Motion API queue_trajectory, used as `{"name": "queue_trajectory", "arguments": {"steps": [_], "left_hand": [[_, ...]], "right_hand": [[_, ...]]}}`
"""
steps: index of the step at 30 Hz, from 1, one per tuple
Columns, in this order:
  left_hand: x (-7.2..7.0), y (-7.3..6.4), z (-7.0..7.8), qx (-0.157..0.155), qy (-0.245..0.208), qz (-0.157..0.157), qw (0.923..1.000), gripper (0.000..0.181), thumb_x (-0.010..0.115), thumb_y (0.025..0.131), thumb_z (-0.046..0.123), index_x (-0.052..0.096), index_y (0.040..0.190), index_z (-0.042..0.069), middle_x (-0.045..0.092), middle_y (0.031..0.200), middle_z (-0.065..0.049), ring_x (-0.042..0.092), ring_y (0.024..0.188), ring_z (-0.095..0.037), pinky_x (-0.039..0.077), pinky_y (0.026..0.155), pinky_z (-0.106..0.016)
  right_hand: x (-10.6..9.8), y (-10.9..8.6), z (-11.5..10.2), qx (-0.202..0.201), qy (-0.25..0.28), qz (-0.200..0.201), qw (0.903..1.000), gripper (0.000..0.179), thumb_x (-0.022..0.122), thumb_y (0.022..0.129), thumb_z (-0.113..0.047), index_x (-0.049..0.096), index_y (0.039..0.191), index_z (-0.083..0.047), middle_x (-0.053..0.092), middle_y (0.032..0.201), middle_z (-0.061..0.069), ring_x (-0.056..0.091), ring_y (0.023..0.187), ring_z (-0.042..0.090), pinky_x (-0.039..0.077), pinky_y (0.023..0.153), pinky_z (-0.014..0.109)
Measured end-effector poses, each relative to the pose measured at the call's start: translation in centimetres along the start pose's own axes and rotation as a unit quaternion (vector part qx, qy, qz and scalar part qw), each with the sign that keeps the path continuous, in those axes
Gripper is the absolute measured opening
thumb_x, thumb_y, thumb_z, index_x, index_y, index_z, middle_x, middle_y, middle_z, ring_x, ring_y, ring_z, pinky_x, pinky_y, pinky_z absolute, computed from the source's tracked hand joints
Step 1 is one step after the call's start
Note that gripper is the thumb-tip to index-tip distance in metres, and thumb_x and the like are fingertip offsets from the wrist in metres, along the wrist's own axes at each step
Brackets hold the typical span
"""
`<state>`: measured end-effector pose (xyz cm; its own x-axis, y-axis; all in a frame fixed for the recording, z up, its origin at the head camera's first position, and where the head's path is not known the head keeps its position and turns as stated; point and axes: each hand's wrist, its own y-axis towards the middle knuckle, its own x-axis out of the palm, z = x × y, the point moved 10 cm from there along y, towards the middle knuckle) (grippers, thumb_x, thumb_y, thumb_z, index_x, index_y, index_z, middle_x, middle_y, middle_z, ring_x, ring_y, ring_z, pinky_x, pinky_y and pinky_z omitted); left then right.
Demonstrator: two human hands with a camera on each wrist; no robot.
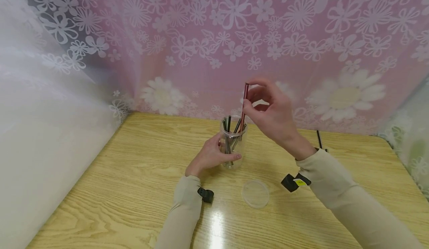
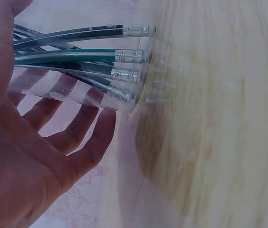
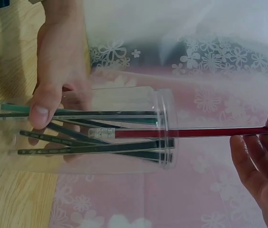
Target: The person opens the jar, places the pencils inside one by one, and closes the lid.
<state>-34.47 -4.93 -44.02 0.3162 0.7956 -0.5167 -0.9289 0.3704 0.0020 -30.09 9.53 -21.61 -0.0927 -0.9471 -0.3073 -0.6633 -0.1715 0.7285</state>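
Observation:
A clear plastic jar (image 1: 243, 143) stands upright on the table, its mouth uncovered. My left hand (image 1: 211, 153) grips its side, the thumb across the front and the fingers behind. Several dark pencils (image 2: 77, 35) and a green pencil (image 2: 72, 56) lean inside, silver ferrules toward the bottom. Over the jar's mouth, my right hand (image 1: 271, 109) pinches a red pencil (image 3: 196, 132) near its upper end. That pencil's ferrule end is inside the jar, above the bottom, as the right wrist view shows. A round clear lid (image 1: 255, 194) lies flat in front of the jar.
A black pencil-like stick (image 1: 319, 139) lies at the back right of the wooden table (image 1: 117, 189), partly behind my right forearm. Flowered pink curtain (image 1: 214, 55) hangs along the back edge. A white sheet (image 1: 40, 130) borders the left side.

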Motion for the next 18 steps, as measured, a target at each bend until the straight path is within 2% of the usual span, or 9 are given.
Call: {"name": "queue_trajectory", "arguments": {"steps": [4,9,18], "left_hand": [[0.0,0.0,0.0,0.004,-0.006,0.001,1.0000,0.078,0.084,0.081,0.052,0.045,0.148,0.044,0.067,0.123,0.002,0.066,0.106,-0.014,0.056,0.088,-0.041],[0.0,0.0,-0.1,0.003,-0.009,0.000,1.0000,0.077,0.084,0.082,0.051,0.045,0.148,0.044,0.068,0.123,0.002,0.067,0.107,-0.015,0.056,0.090,-0.042],[0.1,0.2,-0.1,0.005,-0.002,-0.003,1.0000,0.076,0.082,0.082,0.053,0.045,0.148,0.040,0.068,0.124,0.001,0.068,0.107,-0.015,0.056,0.091,-0.042]], "right_hand": [[0.8,-0.3,0.3,-0.005,-0.025,-0.029,0.9992,0.042,0.070,0.087,0.009,0.060,0.127,0.000,0.071,0.092,0.013,0.065,0.078,0.002,0.056,0.068,0.015],[1.6,-0.9,1.0,-0.016,-0.039,-0.067,0.9969,0.037,0.069,0.087,0.008,0.059,0.122,0.000,0.070,0.091,0.011,0.067,0.078,0.010,0.057,0.069,0.018],[2.2,-1.8,2.8,-0.014,-0.080,-0.096,0.9921,0.026,0.068,0.087,0.007,0.060,0.110,-0.001,0.070,0.087,0.009,0.070,0.074,0.017,0.060,0.067,0.036]]}}
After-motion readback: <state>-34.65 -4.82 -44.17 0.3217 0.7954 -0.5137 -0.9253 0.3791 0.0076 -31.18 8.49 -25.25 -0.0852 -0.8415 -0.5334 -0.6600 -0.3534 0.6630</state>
